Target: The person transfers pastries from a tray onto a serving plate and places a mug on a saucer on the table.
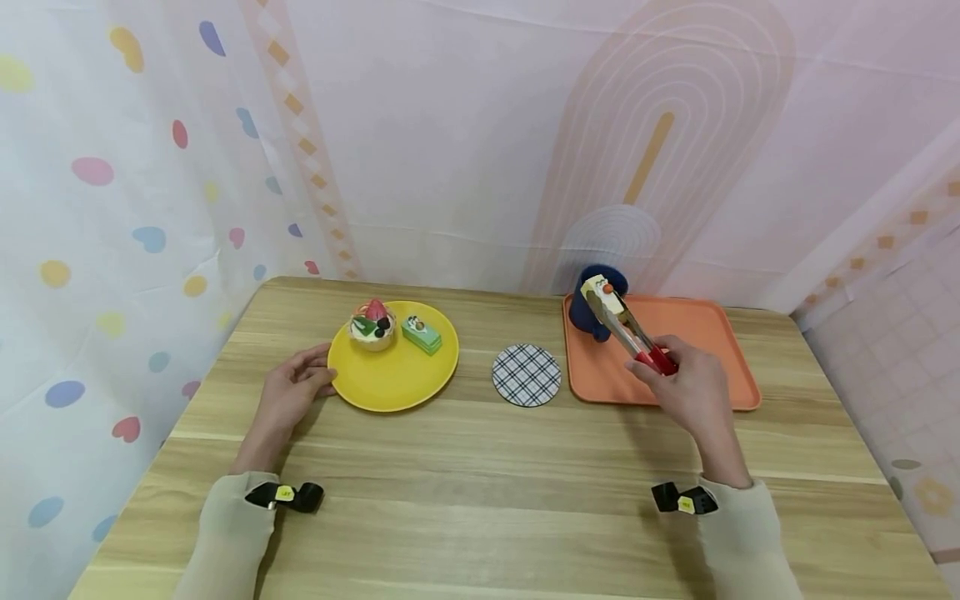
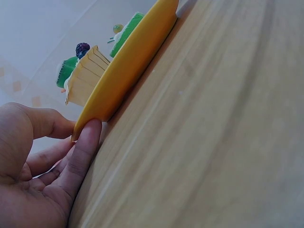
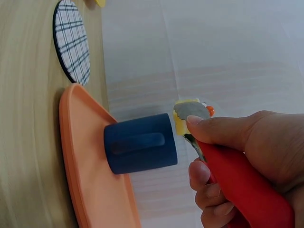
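Note:
My left hand pinches the left rim of a yellow plate between thumb and fingers, as the left wrist view shows up close. On that plate sit a toy fruit tart with a strawberry and dark berries, and a green toy cake slice. My right hand grips red-handled metal tongs. Between the tongs' tips is a small yellow toy cake with white topping and an orange-red ball. It is held up near the mouth of a dark blue mug.
The mug stands at the left back of an orange tray on the right of the wooden table. A round plaid coaster lies between plate and tray. A patterned curtain hangs behind the table's back edge.

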Tool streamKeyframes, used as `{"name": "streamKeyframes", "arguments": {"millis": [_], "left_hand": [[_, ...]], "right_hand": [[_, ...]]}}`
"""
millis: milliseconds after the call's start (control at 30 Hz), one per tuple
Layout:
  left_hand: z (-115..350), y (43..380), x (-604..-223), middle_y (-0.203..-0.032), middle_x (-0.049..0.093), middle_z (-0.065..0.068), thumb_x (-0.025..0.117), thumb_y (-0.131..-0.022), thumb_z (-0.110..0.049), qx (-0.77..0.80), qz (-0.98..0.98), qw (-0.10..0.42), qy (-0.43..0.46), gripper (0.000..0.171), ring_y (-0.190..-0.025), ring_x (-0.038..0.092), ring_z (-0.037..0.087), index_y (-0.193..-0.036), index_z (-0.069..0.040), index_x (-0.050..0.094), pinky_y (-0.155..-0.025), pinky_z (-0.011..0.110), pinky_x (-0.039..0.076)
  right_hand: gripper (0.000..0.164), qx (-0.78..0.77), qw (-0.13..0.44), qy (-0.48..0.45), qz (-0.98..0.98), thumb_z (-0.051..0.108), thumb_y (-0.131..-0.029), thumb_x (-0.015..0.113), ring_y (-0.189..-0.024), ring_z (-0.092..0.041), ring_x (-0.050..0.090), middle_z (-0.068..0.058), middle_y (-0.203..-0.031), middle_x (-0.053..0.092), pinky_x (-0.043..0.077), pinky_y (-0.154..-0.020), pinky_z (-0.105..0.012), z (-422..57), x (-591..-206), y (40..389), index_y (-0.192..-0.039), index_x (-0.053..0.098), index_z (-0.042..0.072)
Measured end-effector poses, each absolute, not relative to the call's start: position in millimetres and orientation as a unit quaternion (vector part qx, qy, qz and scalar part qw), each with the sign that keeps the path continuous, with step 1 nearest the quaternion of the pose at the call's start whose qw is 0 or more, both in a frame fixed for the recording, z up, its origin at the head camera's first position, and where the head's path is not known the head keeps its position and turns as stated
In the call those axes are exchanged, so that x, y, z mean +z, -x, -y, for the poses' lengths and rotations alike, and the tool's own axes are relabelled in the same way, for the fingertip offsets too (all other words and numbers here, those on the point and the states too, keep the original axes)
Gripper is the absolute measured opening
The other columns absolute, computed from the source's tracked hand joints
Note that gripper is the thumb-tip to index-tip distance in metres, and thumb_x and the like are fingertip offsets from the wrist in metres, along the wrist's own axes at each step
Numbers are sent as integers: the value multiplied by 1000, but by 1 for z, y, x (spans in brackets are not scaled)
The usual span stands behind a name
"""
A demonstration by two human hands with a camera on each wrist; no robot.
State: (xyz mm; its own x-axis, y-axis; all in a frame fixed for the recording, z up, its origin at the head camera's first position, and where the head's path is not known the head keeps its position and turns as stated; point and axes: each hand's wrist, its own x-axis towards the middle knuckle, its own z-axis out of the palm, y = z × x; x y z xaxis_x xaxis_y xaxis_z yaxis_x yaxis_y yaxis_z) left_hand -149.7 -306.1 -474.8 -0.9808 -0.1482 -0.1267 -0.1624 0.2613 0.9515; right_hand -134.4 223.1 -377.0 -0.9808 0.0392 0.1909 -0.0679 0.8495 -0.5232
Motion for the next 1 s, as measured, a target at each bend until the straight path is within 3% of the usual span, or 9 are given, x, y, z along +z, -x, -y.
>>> {"name": "streamKeyframes", "arguments": {"millis": [233,1000], "left_hand": [[305,150,-475,-123,54,2,58,-104,-13,601,-793,7,100,53,-93,62,-3,-154,-4,44,-83,18,63],[307,152,-475,-122,55,-4,58,-105,-14,605,-789,13,104,54,-96,62,-4,-156,-6,42,-85,18,63]], "right_hand": [[45,276,94,-20,956,35,-90,79,-64,-22,51,-13,-80,66,36,-50,-28,-215,-382,135,-120,71,3],[40,273,92,-53,956,34,-91,79,-60,-20,49,-9,-73,62,34,-49,-27,-194,-391,141,-116,72,3]]}}
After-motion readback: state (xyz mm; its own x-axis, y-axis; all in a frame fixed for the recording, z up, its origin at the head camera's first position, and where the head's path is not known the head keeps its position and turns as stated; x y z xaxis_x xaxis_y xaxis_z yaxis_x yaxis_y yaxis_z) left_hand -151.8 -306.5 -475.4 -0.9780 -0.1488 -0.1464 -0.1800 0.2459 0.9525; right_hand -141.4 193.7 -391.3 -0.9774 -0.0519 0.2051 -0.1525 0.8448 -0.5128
